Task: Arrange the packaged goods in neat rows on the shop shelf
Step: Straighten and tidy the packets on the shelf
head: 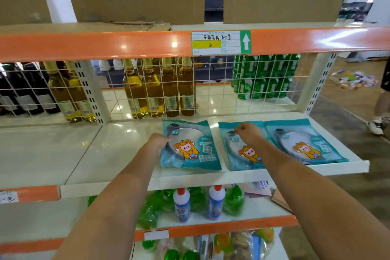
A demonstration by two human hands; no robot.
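The left hand grips the left edge of the leftmost teal packet, its fingers curled round the packet's side where it lies flat on the white shelf. The right hand is curled into a loose fist over the upper part of the middle teal packet; whether it pinches the packet's top or only rests on it cannot be told, since the fingers are hidden beneath the knuckles. Both forearms reach forward from the bottom of the view.

Three packets lie face up in a row along the front of the shelf. The leftmost one sits apart from the other two, with a strip of bare shelf between. The middle packet and the rightmost teal packet touch or slightly overlap along their shared edge, and the rightmost one is turned a little askew. Each bears a yellow cartoon figure and a round clear window.

Behind the packets stands a white wire grid, and beyond it yellow oil bottles and green cans. Above runs an orange shelf rail carrying a handwritten label. On the shelf below stand two white and blue bottles among green pouches.
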